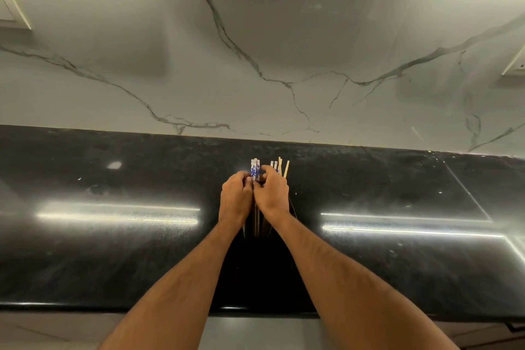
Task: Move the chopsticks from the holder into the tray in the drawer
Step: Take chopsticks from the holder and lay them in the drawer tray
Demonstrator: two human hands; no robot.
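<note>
1. Left hand [235, 199]: fingers curled inward around the blue-and-white patterned chopsticks [255, 171], whose square tops rise just above the knuckles. The fingertips themselves are hidden behind the back of the hand.

2. Right hand [272, 196]: fingers likewise curled, with thumb and forefinger closing on the same patterned pair from the right. The two hands touch at the thumbs, the chopsticks between them.

3. A second group of chopsticks stands just behind the right hand: two more patterned tops [274, 165] and, beside them, plain pale wooden chopsticks [284, 167] leaning slightly rightward. Whether the right hand touches these cannot be told.

4. Below the hands, thin shafts [257, 221] run down between the wrists, upright. The holder is dark against the dark surface and largely masked by the hands and forearms; its outline cannot be made out.

5. Both forearms enter from the lower edge and converge toward the middle of the view.

6. Supporting surface: a polished black stone countertop [113, 250], carrying bright streaks of reflected strip lighting on either side of the arms.

7. Behind the countertop: a pale grey marble-effect backsplash [170, 51] with dark veining. A wall switch plate [11, 11] sits at far left and another fitting [515, 62] at far right.
</note>
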